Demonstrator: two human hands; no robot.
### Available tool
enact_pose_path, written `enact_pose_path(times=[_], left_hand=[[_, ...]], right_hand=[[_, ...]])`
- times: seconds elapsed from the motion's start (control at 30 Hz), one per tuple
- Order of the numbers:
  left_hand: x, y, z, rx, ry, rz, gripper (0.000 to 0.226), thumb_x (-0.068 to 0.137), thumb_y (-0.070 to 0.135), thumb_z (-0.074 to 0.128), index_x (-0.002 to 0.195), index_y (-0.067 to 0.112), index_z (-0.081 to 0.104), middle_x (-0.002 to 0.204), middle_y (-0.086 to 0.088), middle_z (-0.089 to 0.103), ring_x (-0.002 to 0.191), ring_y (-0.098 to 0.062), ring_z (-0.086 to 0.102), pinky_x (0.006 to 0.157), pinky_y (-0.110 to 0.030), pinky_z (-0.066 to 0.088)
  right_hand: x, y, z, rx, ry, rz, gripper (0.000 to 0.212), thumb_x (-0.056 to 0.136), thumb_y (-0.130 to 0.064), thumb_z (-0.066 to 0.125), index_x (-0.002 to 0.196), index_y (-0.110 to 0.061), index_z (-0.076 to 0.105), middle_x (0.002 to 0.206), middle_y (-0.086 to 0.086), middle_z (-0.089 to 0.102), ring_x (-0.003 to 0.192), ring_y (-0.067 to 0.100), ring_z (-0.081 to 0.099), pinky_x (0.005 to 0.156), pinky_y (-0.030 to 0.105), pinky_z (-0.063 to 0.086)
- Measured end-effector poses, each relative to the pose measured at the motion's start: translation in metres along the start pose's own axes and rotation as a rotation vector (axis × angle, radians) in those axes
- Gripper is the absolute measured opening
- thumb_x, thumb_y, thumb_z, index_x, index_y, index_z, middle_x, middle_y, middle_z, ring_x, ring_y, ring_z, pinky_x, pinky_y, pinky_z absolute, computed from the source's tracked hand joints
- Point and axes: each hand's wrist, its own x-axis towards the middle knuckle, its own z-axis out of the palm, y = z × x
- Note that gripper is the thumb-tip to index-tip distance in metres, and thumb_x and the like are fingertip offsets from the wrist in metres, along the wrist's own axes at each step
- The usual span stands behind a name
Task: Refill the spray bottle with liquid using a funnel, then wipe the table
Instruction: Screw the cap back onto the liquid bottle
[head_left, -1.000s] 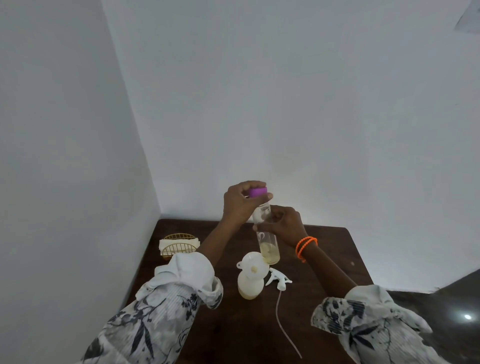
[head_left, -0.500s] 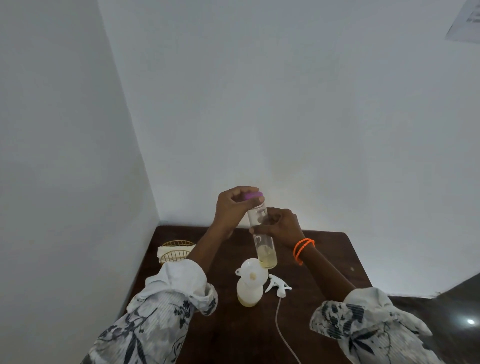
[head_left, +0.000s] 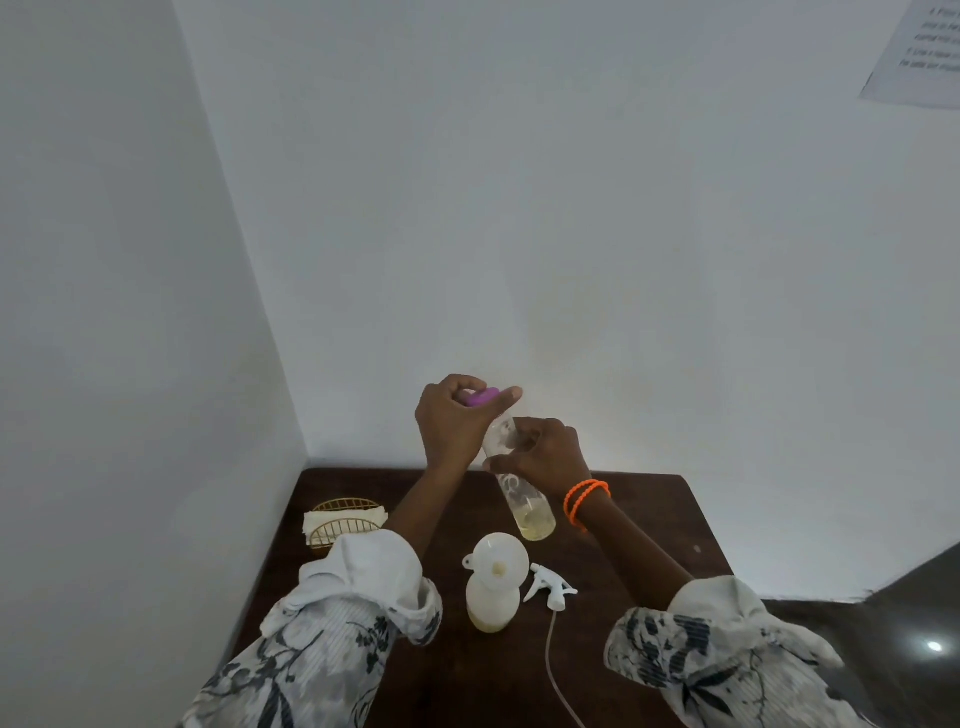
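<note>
My right hand (head_left: 543, 451) grips the upper body of a clear bottle (head_left: 527, 512) with a little yellowish liquid at its bottom, held above the dark brown table (head_left: 649, 525). My left hand (head_left: 452, 423) closes over the bottle's purple cap (head_left: 480, 397) at the top. Below them a white spray bottle (head_left: 492, 597) stands on the table with a white funnel (head_left: 496, 558) seated in its neck. Its white trigger head (head_left: 550, 584) lies on the table to the right, its thin tube (head_left: 553, 670) trailing toward me.
A gold wire holder with white cloths (head_left: 343, 519) sits at the table's back left corner. White walls close off the left and far sides. A sheet of paper (head_left: 919, 52) hangs on the wall at the upper right. Dark floor (head_left: 914, 613) lies to the right.
Both hands and the clear bottle stay raised together; my left hand has shifted its grip on the purple cap. The view has tilted slightly, with the table lower in frame.
</note>
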Motion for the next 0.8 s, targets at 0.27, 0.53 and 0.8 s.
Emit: enact_pose_path(times=[0.27, 0.53, 0.8], left_hand=[[0.002, -0.003, -0.001, -0.031, -0.040, 0.081, 0.034, 0.072, 0.038, 0.092, 0.097, 0.021, 0.077, 0.096, 0.007, 0.075, 0.088, -0.011, 0.070, 0.076, -0.019, 0.059], [0.013, -0.011, -0.006, -0.336, -0.316, -0.063, 0.041, 0.076, 0.033, 0.088, 0.112, 0.024, 0.074, 0.113, 0.004, 0.075, 0.108, -0.017, 0.070, 0.093, -0.038, 0.061], [0.013, -0.012, -0.006, -0.489, -0.380, -0.133, 0.021, 0.099, 0.013, 0.067, 0.116, 0.022, 0.074, 0.122, -0.004, 0.074, 0.118, -0.026, 0.068, 0.093, -0.036, 0.060]], right_hand=[[0.007, 0.002, 0.000, -0.050, 0.049, 0.058, 0.057, 0.056, -0.051, 0.088, 0.103, -0.023, 0.074, 0.083, -0.015, 0.067, 0.079, 0.008, 0.064, 0.072, 0.025, 0.049], [0.005, 0.000, -0.007, 0.051, -0.009, 0.032, 0.035, 0.061, -0.042, 0.093, 0.064, -0.029, 0.061, 0.067, -0.012, 0.066, 0.064, 0.003, 0.060, 0.062, 0.018, 0.041], [0.010, 0.004, -0.001, 0.158, -0.008, 0.069, 0.033, 0.061, -0.042, 0.092, 0.064, -0.020, 0.067, 0.065, -0.003, 0.070, 0.060, 0.007, 0.060, 0.062, 0.021, 0.047]])
